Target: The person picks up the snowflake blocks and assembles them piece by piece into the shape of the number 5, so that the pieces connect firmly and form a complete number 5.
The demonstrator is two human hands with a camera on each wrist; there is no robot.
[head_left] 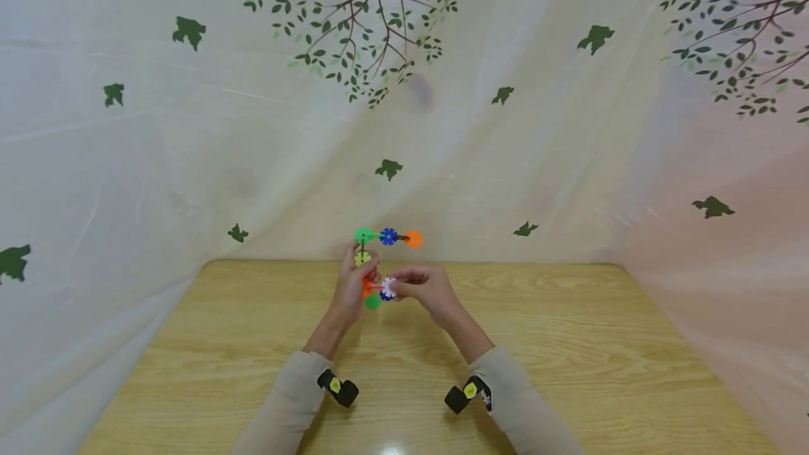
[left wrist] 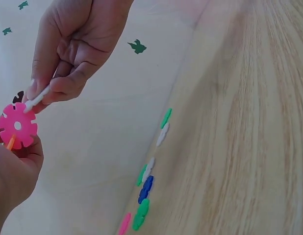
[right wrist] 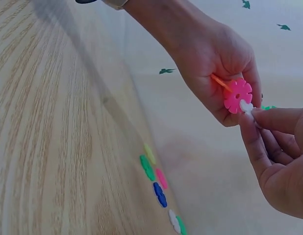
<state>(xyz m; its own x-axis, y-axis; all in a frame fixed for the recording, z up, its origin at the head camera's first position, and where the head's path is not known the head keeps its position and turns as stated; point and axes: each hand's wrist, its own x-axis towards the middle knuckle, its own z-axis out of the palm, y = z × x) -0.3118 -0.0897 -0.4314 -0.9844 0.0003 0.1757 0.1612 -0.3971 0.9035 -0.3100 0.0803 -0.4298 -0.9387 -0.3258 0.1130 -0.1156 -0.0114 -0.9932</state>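
Observation:
My left hand (head_left: 350,292) grips a chain of notched plastic snowflake discs in front of me. Along its upper part run a green disc (head_left: 363,235), a blue disc (head_left: 388,236) and an orange disc (head_left: 413,239); a yellow disc (head_left: 362,258) sits by the thumb. Lower down, a pink disc (right wrist: 238,93) shows face-on in both wrist views, an orange disc (right wrist: 220,82) slotted into it edge-on. Between thumb and fingers my right hand (head_left: 435,293) pinches a white disc (head_left: 389,287), whose edge meets the pink disc's rim.
Loose discs lie flat on the wooden table (head_left: 537,343), among them a green disc (right wrist: 147,168), a blue disc (right wrist: 160,195) and a pink disc (right wrist: 162,178). Behind the table hangs a pale cloth (head_left: 442,188) printed with leaves and branches.

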